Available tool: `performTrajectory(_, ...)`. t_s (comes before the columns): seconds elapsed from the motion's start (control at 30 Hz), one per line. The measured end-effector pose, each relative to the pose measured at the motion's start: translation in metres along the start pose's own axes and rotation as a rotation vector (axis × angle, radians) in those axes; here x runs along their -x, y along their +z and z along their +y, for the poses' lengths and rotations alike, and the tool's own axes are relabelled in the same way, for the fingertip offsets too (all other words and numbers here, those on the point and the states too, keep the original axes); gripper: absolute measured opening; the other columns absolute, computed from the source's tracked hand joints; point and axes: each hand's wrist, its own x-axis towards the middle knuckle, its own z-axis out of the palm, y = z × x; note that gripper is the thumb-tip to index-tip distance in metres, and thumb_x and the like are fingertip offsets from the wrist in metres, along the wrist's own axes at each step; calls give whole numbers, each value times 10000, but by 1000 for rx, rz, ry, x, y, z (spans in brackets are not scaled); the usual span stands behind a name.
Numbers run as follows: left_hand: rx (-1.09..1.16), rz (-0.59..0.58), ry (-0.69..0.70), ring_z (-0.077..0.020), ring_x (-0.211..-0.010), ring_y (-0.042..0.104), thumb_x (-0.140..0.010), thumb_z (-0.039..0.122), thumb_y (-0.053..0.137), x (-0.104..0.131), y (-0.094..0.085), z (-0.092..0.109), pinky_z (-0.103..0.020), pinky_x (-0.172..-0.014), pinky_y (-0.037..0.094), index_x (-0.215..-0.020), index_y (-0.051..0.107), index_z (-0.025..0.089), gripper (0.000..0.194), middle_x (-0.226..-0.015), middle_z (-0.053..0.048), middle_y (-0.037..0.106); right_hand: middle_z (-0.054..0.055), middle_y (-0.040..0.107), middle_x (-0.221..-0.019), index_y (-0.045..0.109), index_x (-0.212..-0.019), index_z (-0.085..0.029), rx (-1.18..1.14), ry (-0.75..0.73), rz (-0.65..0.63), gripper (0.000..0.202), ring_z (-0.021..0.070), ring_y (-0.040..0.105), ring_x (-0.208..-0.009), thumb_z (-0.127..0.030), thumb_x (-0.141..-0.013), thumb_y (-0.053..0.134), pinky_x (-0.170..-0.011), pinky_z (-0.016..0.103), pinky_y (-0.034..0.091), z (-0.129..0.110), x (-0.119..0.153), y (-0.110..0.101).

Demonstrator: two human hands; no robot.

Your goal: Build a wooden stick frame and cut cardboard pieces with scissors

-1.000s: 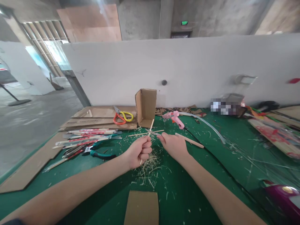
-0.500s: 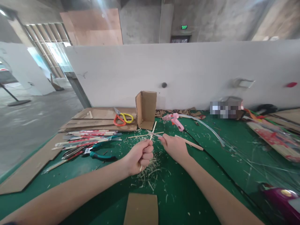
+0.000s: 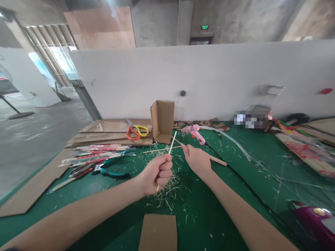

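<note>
My left hand (image 3: 157, 175) is closed in a fist around a thin pale wooden stick (image 3: 172, 142), whose upper end points up and away and whose lower tip shows below the fingers. My right hand (image 3: 197, 161) is closed on a slim knife; its narrow blade (image 3: 178, 141) points left, just right of the stick, and its handle is hidden in my fingers. Behind the fists another thin stick (image 3: 153, 151) lies across the table. Curled wood shavings (image 3: 167, 195) are heaped beneath my left hand. A pinkish wooden rod (image 3: 219, 160) lies beyond my right hand.
A folded cardboard piece (image 3: 165, 120) stands at the back beside scissors (image 3: 137, 131). Wrapped sticks (image 3: 96, 155) and teal-handled pliers (image 3: 112, 173) lie left. A pink glue gun (image 3: 195, 134) with a black cord is at right; a cardboard square (image 3: 158, 233) lies in front.
My right hand has drawn slightly right with the knife, so the blade no longer crosses the stick. The stick in my left hand leans a little more to the right.
</note>
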Motion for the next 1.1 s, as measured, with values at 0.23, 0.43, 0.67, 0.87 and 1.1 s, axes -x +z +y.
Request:
performTrajectory(0.23,-5,89,63,-26,-355,145,-862,234,492,-7,-5,1,-131,-304,11,-748,401,185,154,-534,94,155,17,615,-594,559,-796,-185,-100,-93,31,432,138,546,-510,-403,-971,229,-484,252,137,3,3,-1)
performTrajectory(0.43,-32,93,40,-29,-357,132,-869,252,484,-7,-6,-2,-133,-305,9,-748,400,188,160,-538,93,141,43,647,-619,579,-805,-187,33,-222,32,504,154,568,-513,-467,-968,194,-507,252,162,-3,6,0)
performTrajectory(0.67,-29,102,25,-34,-361,124,-863,270,495,-4,-2,-8,-134,-307,14,-754,394,192,167,-537,94,144,29,628,-592,566,-794,-173,2,-72,70,490,139,560,-490,-436,-974,194,-486,260,146,4,3,0)
performTrajectory(0.87,-65,157,97,-35,-364,117,-852,263,505,-7,-4,-6,-138,-313,18,-754,388,195,167,-533,99,155,20,633,-581,560,-762,-178,-59,-427,71,497,121,542,-483,-453,-969,202,-486,264,115,-1,10,0)
performTrajectory(1.1,-73,206,124,-31,-359,125,-898,262,431,-9,0,-5,-137,-320,10,-738,387,185,183,-533,97,153,22,644,-590,562,-760,-175,-1,-375,117,518,112,565,-491,-468,-972,192,-484,266,93,-8,13,2)
